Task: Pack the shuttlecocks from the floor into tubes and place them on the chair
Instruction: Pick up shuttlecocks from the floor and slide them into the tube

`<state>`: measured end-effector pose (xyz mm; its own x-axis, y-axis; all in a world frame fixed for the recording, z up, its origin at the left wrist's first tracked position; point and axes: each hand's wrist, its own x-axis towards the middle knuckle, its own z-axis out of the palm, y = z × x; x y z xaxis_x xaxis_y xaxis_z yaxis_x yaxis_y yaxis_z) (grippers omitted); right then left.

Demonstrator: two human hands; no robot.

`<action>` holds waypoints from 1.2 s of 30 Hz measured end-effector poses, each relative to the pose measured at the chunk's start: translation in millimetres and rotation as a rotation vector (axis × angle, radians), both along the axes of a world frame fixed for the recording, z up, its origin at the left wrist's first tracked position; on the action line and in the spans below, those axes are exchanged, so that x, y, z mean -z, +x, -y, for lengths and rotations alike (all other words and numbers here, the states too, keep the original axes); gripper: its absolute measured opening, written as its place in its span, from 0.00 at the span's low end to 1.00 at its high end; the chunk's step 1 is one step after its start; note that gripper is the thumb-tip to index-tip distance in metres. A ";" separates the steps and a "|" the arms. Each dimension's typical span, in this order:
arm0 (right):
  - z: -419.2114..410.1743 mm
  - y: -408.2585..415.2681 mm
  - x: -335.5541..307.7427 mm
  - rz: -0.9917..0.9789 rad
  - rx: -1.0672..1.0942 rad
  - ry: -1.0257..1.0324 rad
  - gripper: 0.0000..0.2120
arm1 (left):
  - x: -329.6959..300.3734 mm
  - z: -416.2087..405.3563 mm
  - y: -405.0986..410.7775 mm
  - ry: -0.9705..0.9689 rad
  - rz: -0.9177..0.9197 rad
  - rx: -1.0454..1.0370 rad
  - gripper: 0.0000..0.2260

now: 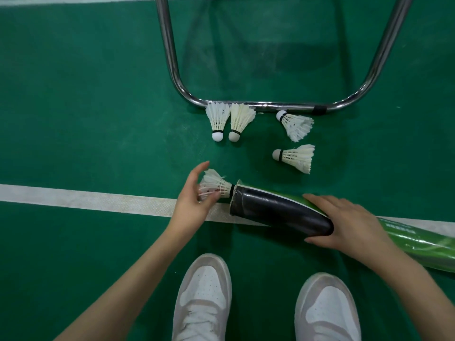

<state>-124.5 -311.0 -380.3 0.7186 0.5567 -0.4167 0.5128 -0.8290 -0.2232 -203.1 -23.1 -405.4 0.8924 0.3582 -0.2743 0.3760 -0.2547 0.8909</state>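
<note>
Four shuttlecocks lie loose on the green floor point(86, 107) beyond the tube point(278, 210), and a fifth is at the tube's mouth. In the head view, the only one, the tube lies nearly flat across the white court line point(86, 199), its open dark end pointing left. The right hand point(344, 222) wraps around its middle, fingers point(317, 200) curled over the top and thumb underneath, gripping it steady. The left hand point(194, 195), just left of the mouth, pinches the feather skirt of the fifth shuttlecock point(215, 184), whose cork end sits right at the tube's opening.

Farther from the tube, two shuttlecocks point(218, 119) point(240, 119) lie side by side with their feathers touching the chrome chair frame point(172, 57), corks pointing back toward the tube. A third point(295, 124) lies just beside the frame's front bar, to the right of the pair, and a fourth point(295, 157) lies between it and the tube. Two pale sneakers point(204, 296) show on the near side of the tube.

The shuttlecocks look very light, with thin feathers that likely crush or fray if squeezed; a loose hold low on the skirt, or on the firm cork, seems safest. The tube looks stiff and smooth, so gripping it around the middle should keep it from rolling.
</note>
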 end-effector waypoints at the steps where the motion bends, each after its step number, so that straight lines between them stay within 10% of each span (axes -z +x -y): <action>1: -2.3 0.0 -1.5 0.002 -0.006 0.005 0.41 | -1.4 0.0 -1.3 -0.023 0.004 0.036 0.27; 13: -16.7 5.0 -15.8 0.009 0.003 -0.009 0.41 | -24.8 9.1 6.9 -0.231 -0.051 0.060 0.19; 36: -21.2 8.8 -0.9 0.006 0.020 0.028 0.41 | -14.9 21.9 23.3 -0.226 -0.096 0.126 0.34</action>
<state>-115.7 -289.8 -379.4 0.7324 0.5535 -0.3966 0.4976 -0.8326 -0.2433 -179.8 -45.0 -390.5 0.8923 0.1662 -0.4198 0.4392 -0.1037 0.8924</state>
